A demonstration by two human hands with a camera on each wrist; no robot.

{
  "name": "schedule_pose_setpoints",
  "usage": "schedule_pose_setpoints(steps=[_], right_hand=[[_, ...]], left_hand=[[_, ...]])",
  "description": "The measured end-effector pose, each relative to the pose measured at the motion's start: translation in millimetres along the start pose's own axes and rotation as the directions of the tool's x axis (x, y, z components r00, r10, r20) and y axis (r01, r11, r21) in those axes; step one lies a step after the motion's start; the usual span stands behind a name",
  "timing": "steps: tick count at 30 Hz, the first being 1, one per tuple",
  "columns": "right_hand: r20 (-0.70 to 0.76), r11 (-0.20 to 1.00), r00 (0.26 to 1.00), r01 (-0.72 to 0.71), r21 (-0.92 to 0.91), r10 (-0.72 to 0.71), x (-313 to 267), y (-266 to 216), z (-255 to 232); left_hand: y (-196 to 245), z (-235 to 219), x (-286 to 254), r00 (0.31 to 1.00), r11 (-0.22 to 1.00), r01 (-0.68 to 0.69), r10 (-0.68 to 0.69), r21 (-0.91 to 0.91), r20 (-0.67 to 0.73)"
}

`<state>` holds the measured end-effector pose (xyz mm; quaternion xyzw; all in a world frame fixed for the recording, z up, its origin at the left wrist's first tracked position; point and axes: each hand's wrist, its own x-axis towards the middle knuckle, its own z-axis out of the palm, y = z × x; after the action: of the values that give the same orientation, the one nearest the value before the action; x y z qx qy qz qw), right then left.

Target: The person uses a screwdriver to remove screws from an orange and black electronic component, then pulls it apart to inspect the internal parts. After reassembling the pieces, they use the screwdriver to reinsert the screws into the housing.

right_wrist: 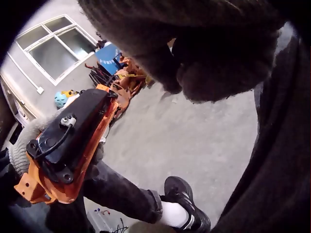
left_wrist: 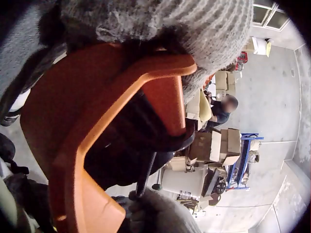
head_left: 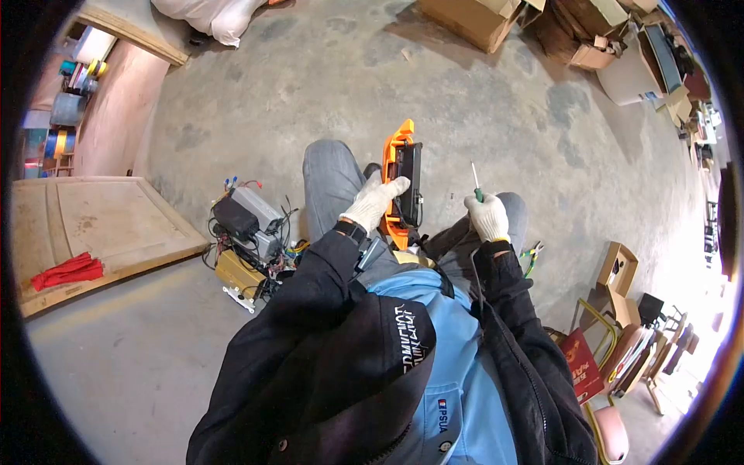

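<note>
Concrete floor is overhung. An orange-framed housing is gripped by left hand, screwdriver by right hand — if tilted, housing could be dropped.

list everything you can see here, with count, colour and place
Casing: 1, orange and black, in the left hand
Screwdriver: 1, green handle, in the right hand
Pliers: 1, partly green, floor beside the right leg
Electronic parts: several, silver, black, gold, floor beside the left leg
Wooden panel: 1, tan, far left
Cloth: 1, red, on the wooden panel
Sack: at least 1, white, ahead left
Cardboard boxes: several, brown, ahead right
Window: at least 1, white-framed, wall
Shelf: 1, blue, background
Other person: 1, dark clothing, background
Smaller clutter: too mixed to count
Left hand, right hand: 2, white gloves
Sleeves: 2, black
Left leg, right leg: 2, grey trousers
</note>
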<state>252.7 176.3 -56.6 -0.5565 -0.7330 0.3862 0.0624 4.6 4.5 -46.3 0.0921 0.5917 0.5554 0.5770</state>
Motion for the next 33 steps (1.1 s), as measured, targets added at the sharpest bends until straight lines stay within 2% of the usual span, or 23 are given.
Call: schedule_pose_setpoints(steps=[3, 7, 11, 13, 15, 19, 23, 26, 30, 31, 33], right_hand=[[0.061, 0.992, 0.99, -0.13, 0.002, 0.129, -1, -6, -6], [0.004, 0.987, 0.993, -0.117, 0.112, 0.118, -1, -4, -6], [-0.011, 0.965, 0.991, -0.124, 0.229, 0.13, -9, -22, -19], [0.02, 0.919, 0.987, -0.157, 0.361, 0.16, -16, -39, -25], [0.075, 0.818, 0.98, -0.194, 0.541, 0.183, -23, -58, -28], [0.134, 0.782, 0.985, -0.168, 0.6, 0.109, -27, -81, -30], [0.357, 0.779, 0.934, -0.234, 0.582, 0.014, -44, -105, -15], [0.393, 0.807, 0.919, -0.257, 0.531, 0.034, -52, -104, 5], [0.376, 0.811, 0.926, -0.192, 0.552, -0.037, -54, -97, 11], [0.41, 0.819, 0.912, -0.215, 0.532, -0.027, -53, -102, 4], [0.358, 0.851, 0.93, -0.121, 0.511, -0.083, -55, -107, 4]], left_hand=[[4, 1, 0, 0.998, 0.999, 0.047, -0.047, -0.001, -0.034], [5, 1, -1, 0.998, 0.998, 0.051, -0.05, 0.036, -0.043], [11, 5, -7, 0.998, 0.998, 0.061, -0.061, -0.035, -0.025], [15, 8, -10, 0.999, 0.997, 0.044, -0.044, -0.07, -0.011], [21, 13, -14, 0.999, 0.996, 0.035, -0.036, -0.087, -0.015], [25, 15, -19, 0.999, 0.978, 0.03, -0.021, -0.205, 0.044], [18, 10, -19, 0.997, 0.965, 0.006, 0.014, -0.263, 0.072], [9, 6, -13, 0.998, 0.95, -0.004, 0.024, -0.311, 0.06], [6, 0, -15, 0.989, 0.964, -0.024, 0.061, -0.266, 0.133], [5, 1, -13, 0.994, 0.976, -0.016, 0.039, -0.216, 0.105], [3, 1, -12, 0.99, 0.976, 0.01, 0.02, -0.216, 0.136]])
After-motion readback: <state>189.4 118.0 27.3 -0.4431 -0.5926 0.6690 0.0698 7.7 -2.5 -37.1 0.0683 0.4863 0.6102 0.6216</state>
